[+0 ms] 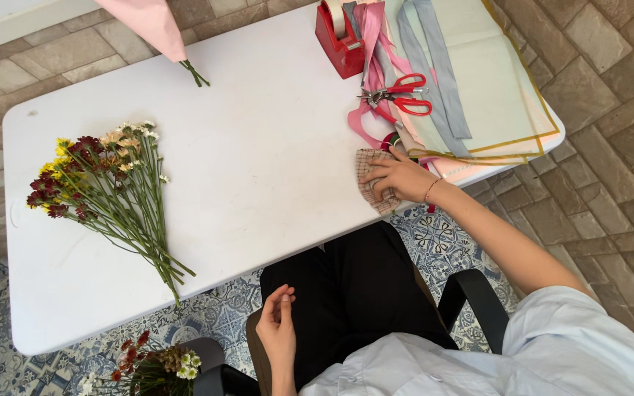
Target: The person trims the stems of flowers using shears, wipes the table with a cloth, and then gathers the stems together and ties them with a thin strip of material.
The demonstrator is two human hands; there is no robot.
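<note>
Two hands are showing: the right hand point(398, 178) and the left hand point(278, 328). One checked cloth point(370, 183) is lying under the right hand. Just beyond it are lying one pair of red scissors point(403, 94) and one red tape dispenser point(339, 35). Well left of both hands, one loose bunch of flowers point(108, 187) is lying.
</note>
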